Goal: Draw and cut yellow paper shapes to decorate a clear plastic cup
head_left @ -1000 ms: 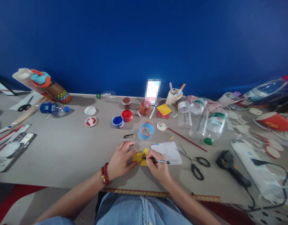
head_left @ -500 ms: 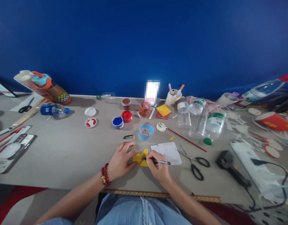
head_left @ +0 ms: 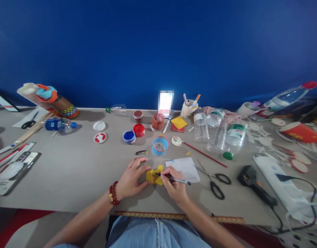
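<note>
A small yellow paper piece (head_left: 154,177) with dark marks lies on the table in front of me. My left hand (head_left: 134,177) has its thumb and a finger at the paper's left edge, pressing it down, with the other fingers spread. In my right hand (head_left: 174,184) is a black pen (head_left: 179,179), its tip on the yellow paper. White paper (head_left: 185,168) lies partly behind my right hand. Above the yellow paper stands a blue-rimmed cup (head_left: 160,146) with liquid in it.
Scissors (head_left: 212,179) and a black glue gun (head_left: 256,186) lie right, beside a white power strip (head_left: 277,186). Plastic bottles (head_left: 234,137) stand at the back right. Open blue paint (head_left: 129,135) and red paint (head_left: 139,130) sit behind the hands. A phone (head_left: 16,170) lies left.
The pen's rear end has tilted slightly lower and to the right, its tip still at the yellow paper. The view has shifted slightly. My left hand stays at the paper.
</note>
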`<state>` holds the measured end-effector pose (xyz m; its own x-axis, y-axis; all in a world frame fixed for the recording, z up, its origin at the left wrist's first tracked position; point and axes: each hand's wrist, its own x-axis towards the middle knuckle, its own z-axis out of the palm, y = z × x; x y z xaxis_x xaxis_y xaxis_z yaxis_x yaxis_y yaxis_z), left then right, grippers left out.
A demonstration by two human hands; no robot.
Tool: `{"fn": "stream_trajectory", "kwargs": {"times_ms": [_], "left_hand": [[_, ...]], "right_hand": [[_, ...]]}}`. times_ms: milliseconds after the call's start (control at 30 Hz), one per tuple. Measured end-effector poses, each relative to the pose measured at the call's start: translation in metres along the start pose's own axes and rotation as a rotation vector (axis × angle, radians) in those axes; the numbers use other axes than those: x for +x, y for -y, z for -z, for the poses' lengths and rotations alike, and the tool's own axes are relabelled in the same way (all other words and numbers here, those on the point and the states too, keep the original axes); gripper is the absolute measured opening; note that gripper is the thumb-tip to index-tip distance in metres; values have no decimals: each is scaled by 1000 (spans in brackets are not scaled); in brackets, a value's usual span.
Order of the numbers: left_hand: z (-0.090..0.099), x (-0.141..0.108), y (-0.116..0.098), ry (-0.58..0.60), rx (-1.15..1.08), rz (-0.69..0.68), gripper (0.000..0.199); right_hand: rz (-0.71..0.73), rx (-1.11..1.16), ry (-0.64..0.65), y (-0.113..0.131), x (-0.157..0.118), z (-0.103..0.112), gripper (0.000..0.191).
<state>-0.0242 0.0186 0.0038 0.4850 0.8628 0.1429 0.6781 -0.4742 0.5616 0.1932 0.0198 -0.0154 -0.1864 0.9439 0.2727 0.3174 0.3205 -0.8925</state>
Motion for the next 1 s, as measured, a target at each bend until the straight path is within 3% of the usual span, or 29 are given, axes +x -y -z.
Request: {"fn": "stream_trajectory", "kwargs": {"times_ms": [233, 667, 1000], "left_hand": [[8, 0, 5, 61, -23, -20, 40], [4, 2, 2, 45, 22, -29, 31], [1, 1, 0, 13, 46, -27, 30]], "right_hand": [[19, -17, 10, 0, 0, 0, 12], [138, -108, 156, 5, -4, -3, 5], [121, -100, 144, 10, -2, -3, 5]]}}
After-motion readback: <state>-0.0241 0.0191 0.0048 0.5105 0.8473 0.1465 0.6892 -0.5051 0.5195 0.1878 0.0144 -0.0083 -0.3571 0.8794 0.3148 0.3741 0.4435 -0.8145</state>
